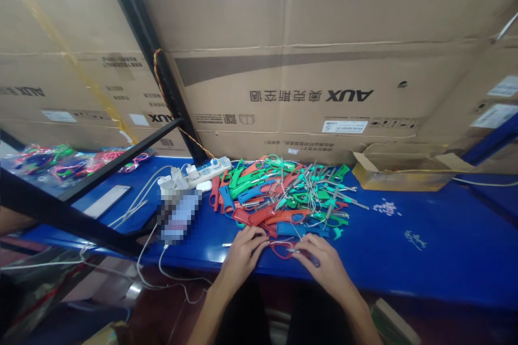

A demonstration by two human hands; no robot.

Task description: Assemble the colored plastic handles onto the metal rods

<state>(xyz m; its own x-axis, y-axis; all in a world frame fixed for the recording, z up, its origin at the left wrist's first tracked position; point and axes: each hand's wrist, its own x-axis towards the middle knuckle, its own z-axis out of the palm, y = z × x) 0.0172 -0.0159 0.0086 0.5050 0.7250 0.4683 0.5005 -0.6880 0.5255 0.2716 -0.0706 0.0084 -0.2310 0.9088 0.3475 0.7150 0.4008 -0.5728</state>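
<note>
Near the front edge of the blue table, my left hand (247,248) is closed, its fingertips at the left end of a red looped plastic part (282,249) and a thin pale wire. My right hand (318,256) pinches the right side of the same part; a dark slim handle shows beneath its fingers. Just behind both hands lies a heap of red, green and blue lighter-like casings (251,190), mixed with metal rods and thin wires (319,188). A blue casing (301,229) lies closest to my right hand.
A power strip (208,171) with plugs and a phone (180,218) with cables stand left of the heap. An open carton (404,178) is at the right, near small pale pieces (385,208). Black frame bars (117,164) cross the left; bagged parts (76,164) lie beyond.
</note>
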